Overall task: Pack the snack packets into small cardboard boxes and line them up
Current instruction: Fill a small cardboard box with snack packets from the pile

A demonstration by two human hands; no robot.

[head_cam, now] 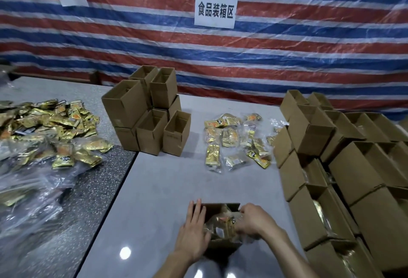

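Seemingly midway: left hand flat against a small brown cardboard box, right hand gripping gold foil snack packets inside it, with filled boxes stacked and loose packets and empty boxes left.

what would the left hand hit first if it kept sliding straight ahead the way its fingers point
The left hand crosses bare table, then probably meets the loose snack packets mid-table; depth unclear.

The boxes were matt brown cardboard. The packets were glossy gold foil and clear plastic film. The worktop was smooth, glossy grey; beside it lay a speckled stone-like slab. The tarp was shiny woven plastic.
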